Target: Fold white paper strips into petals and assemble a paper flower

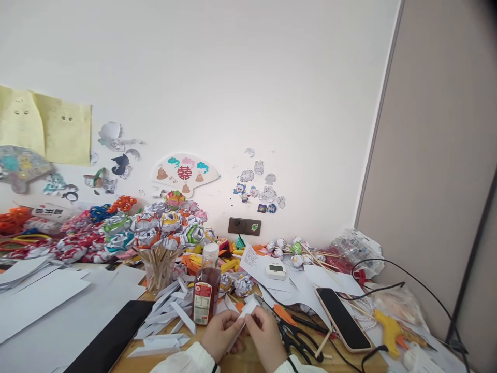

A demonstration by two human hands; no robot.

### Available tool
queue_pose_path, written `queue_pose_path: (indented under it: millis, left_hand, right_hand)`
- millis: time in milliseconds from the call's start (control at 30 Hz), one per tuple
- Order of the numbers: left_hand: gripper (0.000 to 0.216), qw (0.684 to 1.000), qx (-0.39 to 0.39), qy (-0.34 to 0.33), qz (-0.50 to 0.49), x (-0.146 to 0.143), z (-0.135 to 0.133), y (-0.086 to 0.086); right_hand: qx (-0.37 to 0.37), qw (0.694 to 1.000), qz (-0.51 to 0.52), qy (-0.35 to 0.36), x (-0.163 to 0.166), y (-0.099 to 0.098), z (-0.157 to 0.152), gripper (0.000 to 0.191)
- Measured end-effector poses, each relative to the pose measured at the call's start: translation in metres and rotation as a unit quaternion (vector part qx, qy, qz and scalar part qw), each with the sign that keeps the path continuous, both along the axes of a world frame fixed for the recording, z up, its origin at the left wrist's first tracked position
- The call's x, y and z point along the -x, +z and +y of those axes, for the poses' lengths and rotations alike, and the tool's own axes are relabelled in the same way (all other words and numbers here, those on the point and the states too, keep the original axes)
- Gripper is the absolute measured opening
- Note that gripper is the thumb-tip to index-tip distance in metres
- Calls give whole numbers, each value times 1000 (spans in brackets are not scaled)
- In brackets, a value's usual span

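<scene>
Both hands meet at the bottom centre over a wooden table (248, 362). My left hand (220, 334) and my right hand (267, 334) pinch a small white folded paper strip (244, 313) between their fingers. A pile of folded white paper strips (171, 316) lies just left of my hands. A red drink bottle (206, 287) with a white cap stands right behind my left hand. Black-and-orange scissors (291, 331) lie to the right of my right hand.
A cup of paper roses on sticks (163, 233) stands behind the bottle. A phone (342, 317), a yellow glue gun (390, 326) and cables lie at the right. White sheets (50, 300) and a black flat object (111, 339) are at the left. More paper flowers (295, 251) lie by the wall.
</scene>
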State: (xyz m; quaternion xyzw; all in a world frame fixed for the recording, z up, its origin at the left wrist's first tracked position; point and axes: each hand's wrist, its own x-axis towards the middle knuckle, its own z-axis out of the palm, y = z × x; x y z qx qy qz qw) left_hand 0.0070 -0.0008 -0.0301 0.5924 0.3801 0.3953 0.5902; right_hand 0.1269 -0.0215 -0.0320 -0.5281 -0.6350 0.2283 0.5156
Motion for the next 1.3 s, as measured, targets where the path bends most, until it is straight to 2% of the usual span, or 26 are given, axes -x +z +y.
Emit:
queue_pose_path:
  millis: [200,433,700,900,1100,1300]
  left_hand:
    - [46,1000,3,-14,15,-1,0,0]
    - [44,998,19,-46,-29,-1,-5,2]
    - [42,999,-6,-15,-27,0,-4,10]
    - [43,999,-1,-6,-46,0,-3,10]
    - [42,999,4,-6,-43,0,-4,7]
    - [43,999,20,-10,-23,-1,-5,8]
  right_hand:
    - [-7,1000,17,1,-2,1,2,24]
    - [-13,1000,25,-1,-4,3,0,26]
    - [15,991,114,75,-6,-2,6,26]
    - [-4,989,144,33,-8,-5,8,21]
    - [16,973,215,87,-5,-1,5,22]
    - [29,971,218,96,-5,3,5,19]
